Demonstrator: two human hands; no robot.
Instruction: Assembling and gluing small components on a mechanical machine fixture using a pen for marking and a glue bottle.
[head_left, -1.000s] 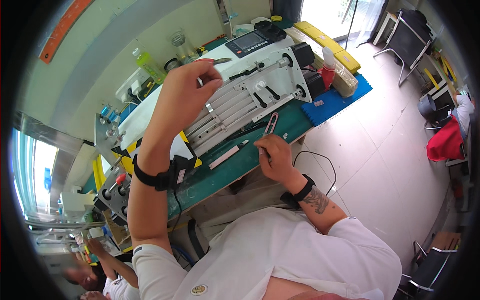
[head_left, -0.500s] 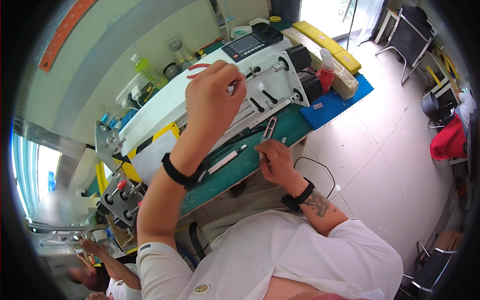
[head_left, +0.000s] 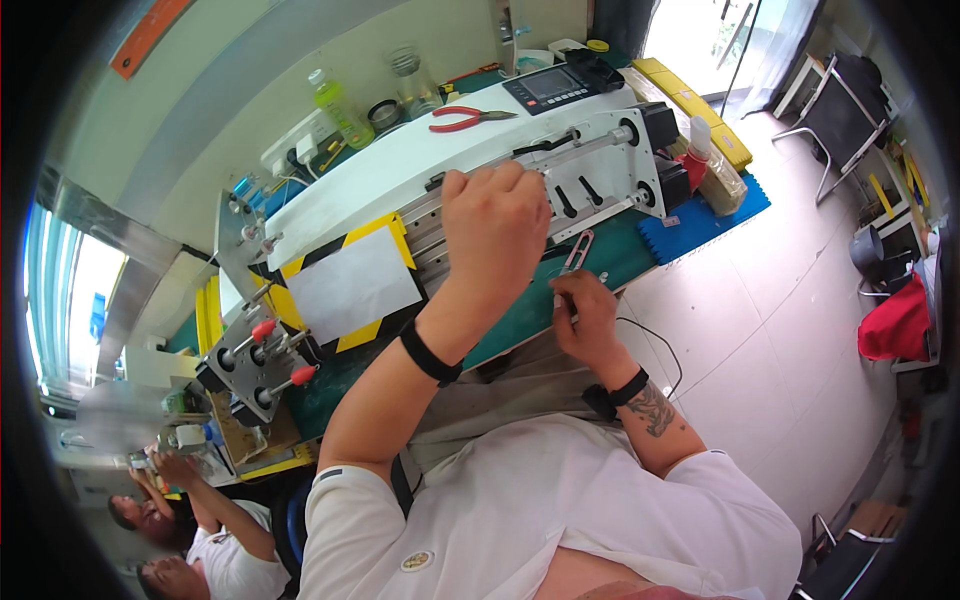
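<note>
My left hand (head_left: pixel 497 228) is closed in a fist above the metal rails of a long white bench machine (head_left: pixel 380 165). Its fingers curl away from view, so whatever they hold is hidden. Lower and to the right, my right hand (head_left: pixel 588 312) is pinched at the edge of the green mat (head_left: pixel 510 335); anything between its fingertips is too small to make out. Just beyond those fingertips is a slim pink, U-shaped tool (head_left: pixel 578 250); I cannot tell if they touch it. Red-handled pliers (head_left: pixel 485 116) rest on the machine's white top.
A white sheet (head_left: pixel 355 287) lies on a yellow-and-black plate at left, near red-knobbed rods (head_left: pixel 262 331). Behind stand a green bottle (head_left: pixel 340 112) and a glass jar (head_left: pixel 412 80). A control screen (head_left: pixel 550 88) and red bottle (head_left: pixel 694 160) are right. Two people sit lower left.
My left hand has come down and right, off the pliers, which now show fully. My right hand keeps its pinch beside the pink tool. The whole view has shifted slightly.
</note>
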